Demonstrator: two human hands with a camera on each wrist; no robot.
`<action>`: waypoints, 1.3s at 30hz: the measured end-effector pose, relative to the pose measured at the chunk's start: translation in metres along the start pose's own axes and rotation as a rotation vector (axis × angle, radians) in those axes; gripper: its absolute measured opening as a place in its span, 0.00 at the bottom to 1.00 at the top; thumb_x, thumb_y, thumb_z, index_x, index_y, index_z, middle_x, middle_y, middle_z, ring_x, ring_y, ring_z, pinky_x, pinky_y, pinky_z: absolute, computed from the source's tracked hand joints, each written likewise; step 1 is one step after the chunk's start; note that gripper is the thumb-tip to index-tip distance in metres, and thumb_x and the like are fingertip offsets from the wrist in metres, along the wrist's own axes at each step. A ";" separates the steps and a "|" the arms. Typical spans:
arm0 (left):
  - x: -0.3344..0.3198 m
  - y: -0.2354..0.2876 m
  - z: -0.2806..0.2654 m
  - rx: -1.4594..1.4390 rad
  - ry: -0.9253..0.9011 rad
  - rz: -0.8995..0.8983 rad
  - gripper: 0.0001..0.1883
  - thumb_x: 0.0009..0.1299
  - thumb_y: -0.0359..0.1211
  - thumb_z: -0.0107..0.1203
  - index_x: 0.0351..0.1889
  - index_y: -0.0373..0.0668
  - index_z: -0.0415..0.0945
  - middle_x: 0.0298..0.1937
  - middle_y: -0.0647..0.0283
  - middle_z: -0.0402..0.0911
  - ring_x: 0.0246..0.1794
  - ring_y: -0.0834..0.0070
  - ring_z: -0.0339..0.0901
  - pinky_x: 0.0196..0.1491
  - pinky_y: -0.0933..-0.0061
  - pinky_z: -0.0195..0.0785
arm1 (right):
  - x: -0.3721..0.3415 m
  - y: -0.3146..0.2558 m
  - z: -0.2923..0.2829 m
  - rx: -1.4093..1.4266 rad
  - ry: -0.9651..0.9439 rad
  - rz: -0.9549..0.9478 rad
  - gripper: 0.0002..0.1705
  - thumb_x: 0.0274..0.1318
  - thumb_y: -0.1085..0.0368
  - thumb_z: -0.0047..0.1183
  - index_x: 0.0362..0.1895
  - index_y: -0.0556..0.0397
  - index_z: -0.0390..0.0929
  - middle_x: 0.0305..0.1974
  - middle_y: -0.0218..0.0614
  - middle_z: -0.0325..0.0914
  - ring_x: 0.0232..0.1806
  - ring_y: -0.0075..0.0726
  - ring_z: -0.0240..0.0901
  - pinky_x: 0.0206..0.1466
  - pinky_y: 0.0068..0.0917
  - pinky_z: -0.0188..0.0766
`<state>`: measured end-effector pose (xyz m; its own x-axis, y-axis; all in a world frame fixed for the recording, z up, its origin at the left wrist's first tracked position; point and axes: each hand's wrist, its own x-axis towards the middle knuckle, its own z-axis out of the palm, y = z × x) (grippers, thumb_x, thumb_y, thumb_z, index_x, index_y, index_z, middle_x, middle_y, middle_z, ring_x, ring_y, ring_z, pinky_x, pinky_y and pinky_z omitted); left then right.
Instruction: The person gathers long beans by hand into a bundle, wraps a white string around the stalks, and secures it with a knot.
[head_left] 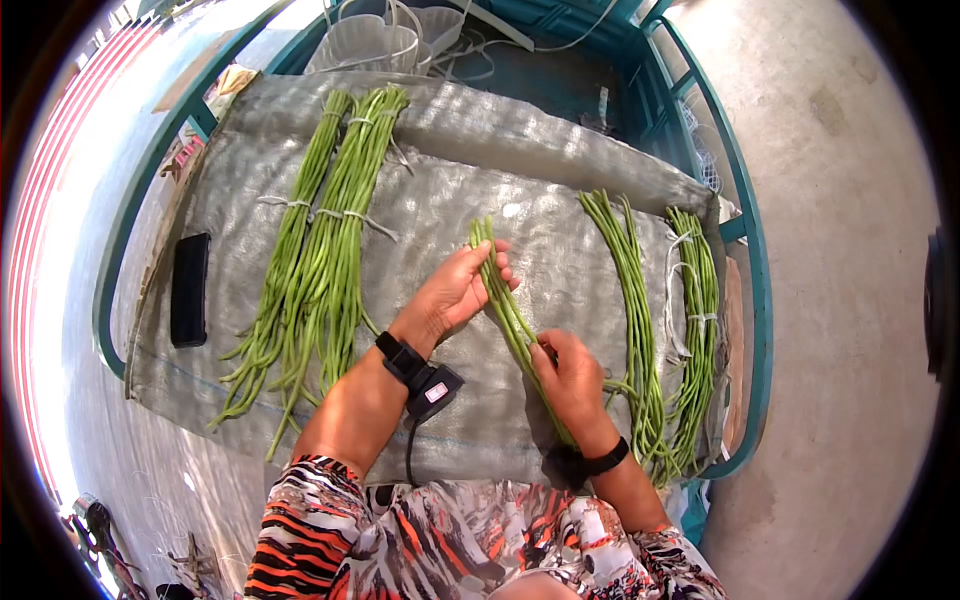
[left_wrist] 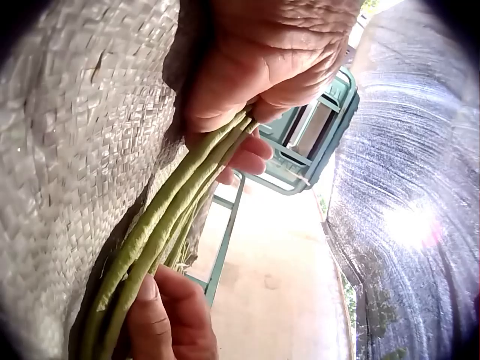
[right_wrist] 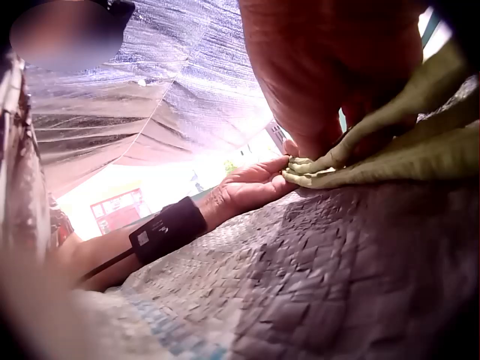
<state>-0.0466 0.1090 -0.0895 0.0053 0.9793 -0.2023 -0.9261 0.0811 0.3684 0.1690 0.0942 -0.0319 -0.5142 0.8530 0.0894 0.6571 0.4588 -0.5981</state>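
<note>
A few long green beans [head_left: 514,318] lie slantwise between the two hands, over the middle of the woven sheet [head_left: 430,230]. Near their upper ends the left hand [head_left: 462,284] grips them, its thumb laid along the stalks. Lower down, the right hand [head_left: 570,375] pinches the same beans between thumb and fingers. In the left wrist view the beans [left_wrist: 161,221] run from the left hand [left_wrist: 262,60] down to the right hand's thumb and fingers [left_wrist: 150,319]. The right wrist view shows their pale ends [right_wrist: 315,174] by the left palm.
Tied bundles of long beans [head_left: 340,230] lie at left. On the right are a loose pile [head_left: 632,300] and a bundle with white ties [head_left: 700,330]. A black phone [head_left: 189,290] rests at the left edge. Teal metal rails [head_left: 745,190] flank the sheet; clear plastic containers [head_left: 365,45] stand behind.
</note>
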 end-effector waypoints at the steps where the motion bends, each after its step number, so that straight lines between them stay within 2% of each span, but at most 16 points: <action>1: 0.003 0.000 -0.004 -0.004 -0.027 0.010 0.14 0.77 0.37 0.43 0.50 0.34 0.66 0.35 0.62 0.74 0.37 0.72 0.75 0.51 0.62 0.72 | 0.001 -0.001 -0.001 0.013 -0.013 0.004 0.08 0.56 0.64 0.56 0.37 0.53 0.77 0.31 0.40 0.76 0.30 0.41 0.74 0.34 0.33 0.70; 4: 0.004 -0.002 -0.002 0.018 0.031 0.001 0.13 0.76 0.39 0.45 0.46 0.37 0.65 0.26 0.71 0.66 0.27 0.80 0.67 0.45 0.67 0.72 | -0.001 0.000 -0.005 0.046 -0.031 0.006 0.09 0.57 0.61 0.53 0.39 0.50 0.77 0.34 0.41 0.76 0.33 0.48 0.75 0.36 0.38 0.71; 10: 0.002 0.002 0.005 0.094 0.069 -0.006 0.16 0.76 0.41 0.45 0.48 0.37 0.63 0.24 0.73 0.63 0.25 0.82 0.65 0.41 0.69 0.73 | -0.014 -0.001 -0.042 -0.122 -0.104 0.060 0.12 0.58 0.56 0.53 0.39 0.49 0.78 0.32 0.41 0.78 0.33 0.50 0.77 0.34 0.40 0.70; 11: 0.002 0.003 0.005 0.099 0.081 -0.005 0.15 0.76 0.41 0.45 0.47 0.37 0.63 0.24 0.73 0.63 0.25 0.82 0.65 0.41 0.69 0.73 | -0.017 -0.001 -0.052 -0.141 -0.132 0.081 0.12 0.58 0.55 0.53 0.38 0.49 0.79 0.32 0.41 0.78 0.33 0.51 0.77 0.33 0.40 0.70; 12: 0.001 0.003 0.005 0.104 0.092 -0.006 0.15 0.76 0.41 0.45 0.47 0.37 0.64 0.24 0.73 0.63 0.25 0.82 0.65 0.41 0.68 0.73 | -0.022 0.001 -0.059 -0.155 -0.110 0.091 0.14 0.58 0.53 0.52 0.32 0.50 0.78 0.27 0.41 0.78 0.30 0.52 0.76 0.32 0.41 0.69; 16: 0.005 0.000 0.000 0.054 0.098 -0.018 0.13 0.76 0.41 0.45 0.42 0.40 0.67 0.25 0.72 0.65 0.26 0.80 0.67 0.42 0.66 0.73 | -0.041 0.026 -0.091 -0.389 -0.211 0.256 0.17 0.57 0.51 0.54 0.25 0.51 0.76 0.24 0.41 0.77 0.28 0.52 0.75 0.29 0.43 0.68; 19: -0.001 0.002 0.012 0.083 0.153 -0.003 0.13 0.76 0.40 0.44 0.38 0.40 0.70 0.31 0.64 0.74 0.33 0.72 0.76 0.48 0.60 0.75 | -0.055 0.039 -0.106 -0.488 -0.200 0.189 0.14 0.53 0.53 0.56 0.25 0.50 0.77 0.22 0.41 0.76 0.27 0.50 0.75 0.29 0.42 0.68; 20: -0.002 0.004 0.021 0.051 0.247 -0.019 0.13 0.77 0.40 0.44 0.37 0.40 0.71 0.33 0.61 0.76 0.35 0.70 0.77 0.50 0.58 0.75 | -0.058 0.046 -0.109 -0.510 -0.182 0.120 0.11 0.50 0.57 0.59 0.27 0.50 0.77 0.24 0.41 0.77 0.28 0.49 0.76 0.30 0.42 0.69; 23: -0.002 0.004 0.018 0.137 0.199 -0.027 0.13 0.77 0.39 0.43 0.38 0.39 0.71 0.32 0.62 0.75 0.34 0.72 0.76 0.49 0.59 0.75 | -0.032 0.052 -0.109 -0.446 0.023 0.066 0.09 0.48 0.60 0.60 0.31 0.50 0.77 0.25 0.40 0.77 0.29 0.48 0.76 0.31 0.41 0.69; 24: 0.003 0.001 0.002 0.079 0.090 -0.011 0.13 0.77 0.39 0.43 0.42 0.38 0.71 0.30 0.65 0.74 0.32 0.74 0.75 0.48 0.61 0.75 | -0.020 0.052 -0.110 -0.413 0.017 0.063 0.10 0.50 0.61 0.60 0.35 0.50 0.78 0.28 0.39 0.76 0.31 0.48 0.75 0.32 0.41 0.70; 26: 0.003 0.002 -0.001 0.078 0.056 -0.024 0.14 0.77 0.39 0.42 0.46 0.37 0.69 0.28 0.66 0.73 0.31 0.75 0.75 0.47 0.62 0.75 | 0.010 0.066 -0.094 -0.477 0.113 0.065 0.10 0.51 0.61 0.59 0.38 0.49 0.77 0.30 0.38 0.74 0.33 0.49 0.74 0.33 0.43 0.70; 29: 0.004 0.002 -0.003 0.075 0.022 -0.035 0.15 0.78 0.38 0.41 0.51 0.34 0.66 0.26 0.68 0.72 0.32 0.74 0.76 0.47 0.64 0.76 | 0.042 0.088 -0.074 -0.471 0.290 -0.066 0.10 0.53 0.60 0.58 0.36 0.49 0.74 0.31 0.38 0.74 0.36 0.50 0.73 0.34 0.44 0.70; 31: 0.002 0.005 0.001 0.098 0.025 -0.039 0.16 0.78 0.38 0.42 0.52 0.34 0.66 0.25 0.68 0.72 0.32 0.73 0.77 0.46 0.64 0.76 | 0.059 0.098 -0.064 -0.504 0.274 0.021 0.10 0.52 0.60 0.58 0.34 0.49 0.72 0.31 0.37 0.73 0.36 0.50 0.73 0.34 0.44 0.70; 32: 0.001 0.006 0.003 0.102 0.051 -0.046 0.15 0.77 0.37 0.43 0.50 0.34 0.67 0.26 0.67 0.73 0.32 0.72 0.78 0.45 0.64 0.77 | 0.063 0.102 -0.059 -0.521 0.263 0.067 0.11 0.51 0.60 0.58 0.33 0.49 0.72 0.30 0.37 0.73 0.36 0.50 0.73 0.34 0.44 0.70; 35: 0.002 0.003 0.001 0.078 0.077 -0.040 0.14 0.76 0.37 0.44 0.47 0.35 0.70 0.32 0.63 0.78 0.35 0.68 0.79 0.47 0.62 0.77 | 0.070 0.116 -0.052 -0.578 0.259 -0.027 0.10 0.49 0.61 0.58 0.32 0.48 0.70 0.31 0.36 0.74 0.36 0.49 0.73 0.33 0.44 0.69; 39: 0.000 0.005 0.005 0.087 0.067 -0.071 0.13 0.76 0.38 0.45 0.43 0.35 0.71 0.49 0.48 0.76 0.47 0.61 0.79 0.51 0.59 0.76 | 0.068 0.096 -0.058 -0.495 0.298 0.003 0.09 0.48 0.63 0.56 0.33 0.48 0.71 0.29 0.34 0.76 0.32 0.48 0.73 0.31 0.42 0.69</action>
<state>-0.0489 0.1103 -0.0829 0.0422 0.9563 -0.2895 -0.8883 0.1685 0.4273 0.2288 0.2106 -0.0371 -0.3810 0.8550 0.3518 0.8750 0.4564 -0.1616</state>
